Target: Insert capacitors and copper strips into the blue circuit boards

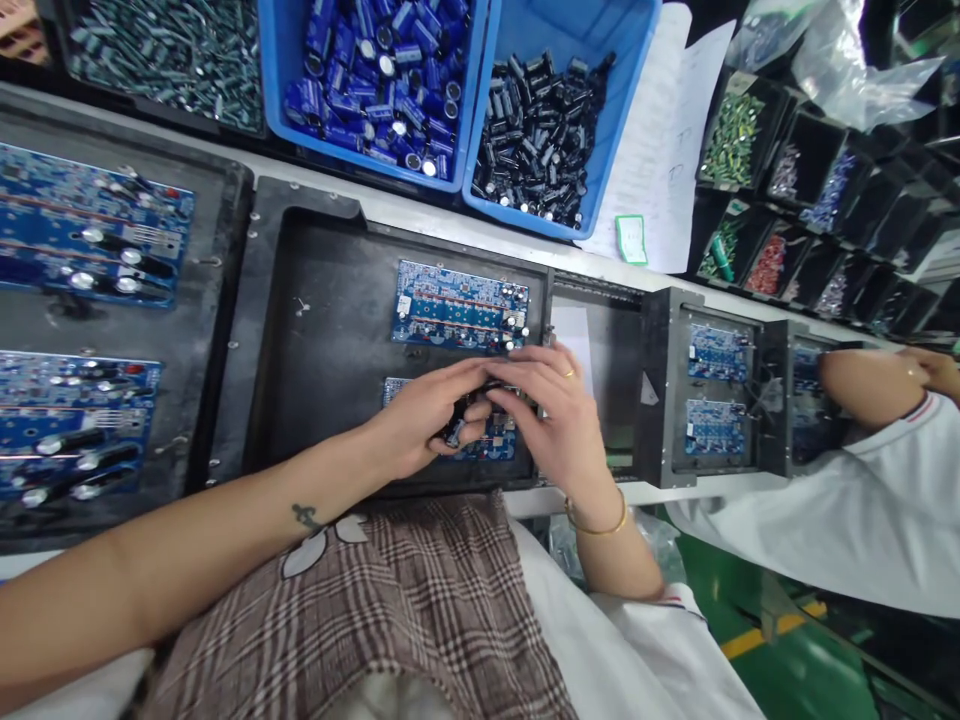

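Observation:
My left hand (429,418) is curled around at least one black cylindrical capacitor (454,432) with a silver end, partly hidden by the fingers. The fingertips of my right hand (555,405) meet those of the left, bent together; anything pinched between them is hidden. Both hands hover over the lower blue circuit board (495,440), covering much of it. Just beyond them lies the upper blue circuit board (461,305), with small silver-topped parts at its right end. Both boards lie in a black tray (322,300).
Behind the tray stand a bin of blue capacitors (379,85), a bin of black capacitors (540,140) and a box of dark green parts (169,55). Another tray with populated boards (90,235) is at left. A co-worker's arm (870,385) reaches in at right.

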Tool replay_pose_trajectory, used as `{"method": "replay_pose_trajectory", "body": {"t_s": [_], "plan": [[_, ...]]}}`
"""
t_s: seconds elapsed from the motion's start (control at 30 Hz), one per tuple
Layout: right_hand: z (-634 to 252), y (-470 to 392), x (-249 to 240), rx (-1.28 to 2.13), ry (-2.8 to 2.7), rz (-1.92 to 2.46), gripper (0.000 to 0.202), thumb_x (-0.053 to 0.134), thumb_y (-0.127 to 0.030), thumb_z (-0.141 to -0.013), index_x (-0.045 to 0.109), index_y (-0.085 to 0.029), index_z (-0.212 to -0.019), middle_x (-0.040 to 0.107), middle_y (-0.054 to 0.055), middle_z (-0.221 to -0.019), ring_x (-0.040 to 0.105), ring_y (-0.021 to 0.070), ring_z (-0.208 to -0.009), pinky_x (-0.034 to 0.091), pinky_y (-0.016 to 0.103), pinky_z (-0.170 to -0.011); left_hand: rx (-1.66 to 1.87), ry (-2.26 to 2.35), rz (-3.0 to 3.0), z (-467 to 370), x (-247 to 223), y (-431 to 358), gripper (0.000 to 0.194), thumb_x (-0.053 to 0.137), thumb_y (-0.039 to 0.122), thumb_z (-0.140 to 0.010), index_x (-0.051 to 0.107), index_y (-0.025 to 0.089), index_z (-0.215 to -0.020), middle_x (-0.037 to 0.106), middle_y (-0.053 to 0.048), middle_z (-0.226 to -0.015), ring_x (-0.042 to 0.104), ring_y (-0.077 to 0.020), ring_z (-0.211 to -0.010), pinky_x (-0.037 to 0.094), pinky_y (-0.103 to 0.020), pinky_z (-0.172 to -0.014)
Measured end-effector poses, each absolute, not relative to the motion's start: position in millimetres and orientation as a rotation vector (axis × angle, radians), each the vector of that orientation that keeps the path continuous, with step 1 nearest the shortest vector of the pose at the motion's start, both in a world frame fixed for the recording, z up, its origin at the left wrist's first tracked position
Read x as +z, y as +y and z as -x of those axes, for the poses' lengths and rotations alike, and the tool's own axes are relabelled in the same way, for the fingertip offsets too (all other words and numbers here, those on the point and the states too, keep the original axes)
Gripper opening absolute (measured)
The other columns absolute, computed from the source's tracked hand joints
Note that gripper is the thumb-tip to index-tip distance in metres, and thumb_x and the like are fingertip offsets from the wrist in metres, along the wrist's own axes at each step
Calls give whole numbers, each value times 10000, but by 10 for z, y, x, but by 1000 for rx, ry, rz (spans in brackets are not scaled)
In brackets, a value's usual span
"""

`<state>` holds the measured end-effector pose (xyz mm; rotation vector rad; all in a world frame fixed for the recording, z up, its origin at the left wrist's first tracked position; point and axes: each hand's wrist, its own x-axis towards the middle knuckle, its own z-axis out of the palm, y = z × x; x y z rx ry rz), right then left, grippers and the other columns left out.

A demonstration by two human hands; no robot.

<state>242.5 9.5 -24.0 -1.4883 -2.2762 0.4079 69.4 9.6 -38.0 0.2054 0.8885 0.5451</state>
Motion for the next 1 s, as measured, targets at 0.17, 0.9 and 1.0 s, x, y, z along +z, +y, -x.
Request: {"method": "replay_pose_trajectory", "body": {"t_s": [0.17,0.9,1.0], "plan": [[-2433,30,-241,322,-2189,1614,90,596,-288,-943,683,-279,-963,746,-13,-949,614,211,-1132,283,504,-1139,536,889,-241,-725,-348,45,215,599,384,-911,578,170,-908,518,6,-741,469,-44,-452,171,-105,-326],[-2605,366,-749,-13,-2018,1731,178,639,-392,-895,647,-232,-817,680,13,-885,574,219,-1027,323,499,-1047,505,830,-121,-484,-436,-231,117,569,206,-864,634,128,-921,707,-142,-862,500,-72,-423,201,-128,-275],[-2612,356,-728,-36,-2042,1719,195,626,-403,-901,649,-235,-804,676,18,-905,575,219,-1030,332,511,-1051,517,850,-150,-478,-441,-242,111,557,242,-890,611,146,-876,693,-110,-814,495,-74,-413,186,-127,-271]]}}
